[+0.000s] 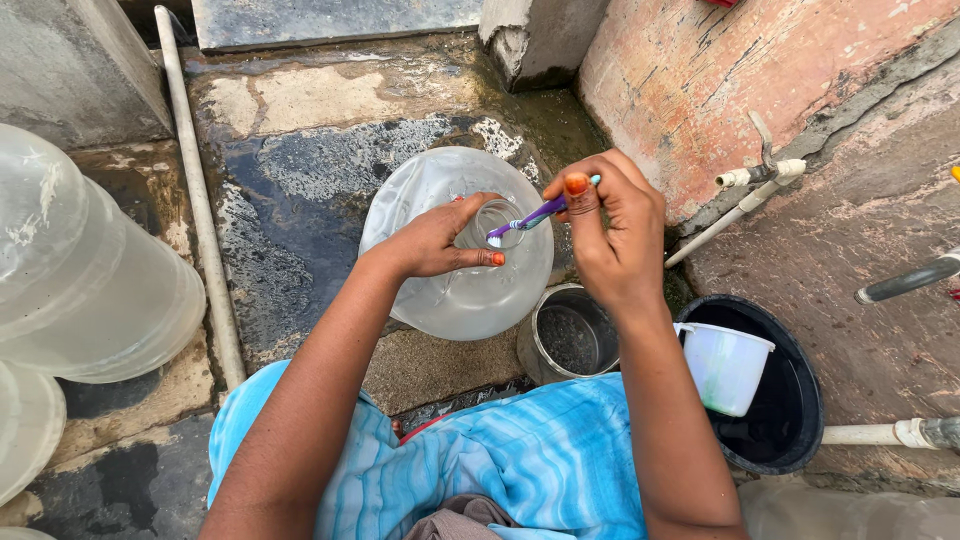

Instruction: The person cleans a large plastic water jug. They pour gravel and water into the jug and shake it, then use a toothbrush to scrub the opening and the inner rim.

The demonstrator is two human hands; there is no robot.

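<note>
- Blue striped garment (520,460), nearest the camera, draped over the lap.
- Black bucket (795,400) at right, a white mug (725,365) set inside it.
- Steel pot (570,340) on the wet stone floor (300,170), just beside the jug.
- Clear plastic water jug (455,270), tilted, its neck grasped by the left hand (435,240).
- Purple toothbrush (530,215) pinched in the clenched fingers (580,190) of the right hand (615,235), its bristles put into the jug's mouth.
- White tap (760,175) fixed at the pink wall (680,70) beyond.
</note>
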